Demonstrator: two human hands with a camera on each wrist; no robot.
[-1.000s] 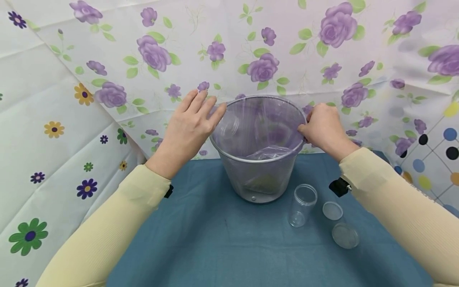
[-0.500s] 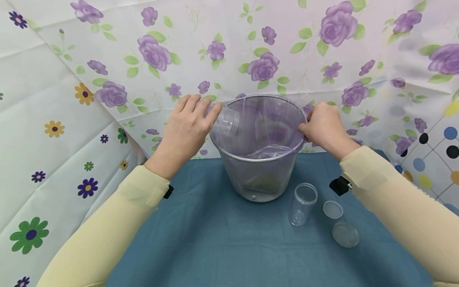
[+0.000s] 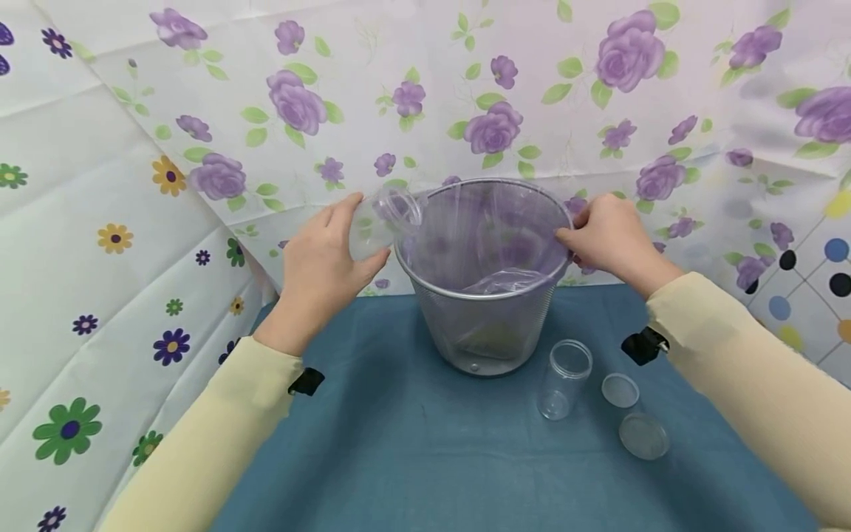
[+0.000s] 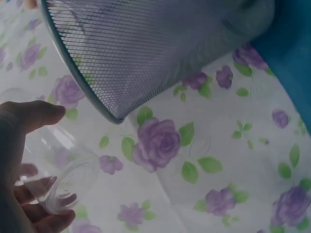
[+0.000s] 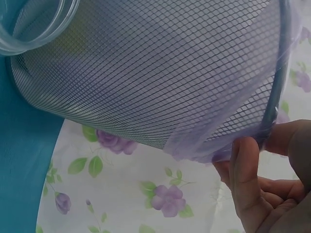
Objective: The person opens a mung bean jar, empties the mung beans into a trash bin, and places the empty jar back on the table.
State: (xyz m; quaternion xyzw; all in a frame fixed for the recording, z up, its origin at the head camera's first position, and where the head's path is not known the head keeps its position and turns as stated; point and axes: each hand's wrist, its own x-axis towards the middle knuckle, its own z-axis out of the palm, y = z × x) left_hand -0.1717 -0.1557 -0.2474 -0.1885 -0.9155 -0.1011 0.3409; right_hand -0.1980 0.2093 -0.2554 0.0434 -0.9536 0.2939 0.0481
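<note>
My left hand (image 3: 322, 270) holds a clear plastic jar (image 3: 375, 225) at the left of the mesh wastebasket (image 3: 482, 325). The jar is tilted, its open mouth up beside the basket's rim. In the left wrist view the jar's round base (image 4: 73, 187) shows between thumb and fingers. At the basket's right rim my right hand (image 3: 608, 233) pinches the rim together with the edge of a thin purple bin liner (image 5: 194, 145), which folds over the outside there. Inside the basket, the liner (image 3: 505, 281) bunches low down.
A second clear jar (image 3: 564, 380) stands lidless in front of the basket on the blue cloth (image 3: 425, 458). Two clear round lids, a smaller lid (image 3: 620, 390) and a larger lid (image 3: 643, 436), lie right of it. A flowered sheet (image 3: 372, 66) hangs close behind.
My left hand has turned the jar from mouth-down over the basket to mouth-up and drawn it left, outside the rim. The right hand stays at the rim.
</note>
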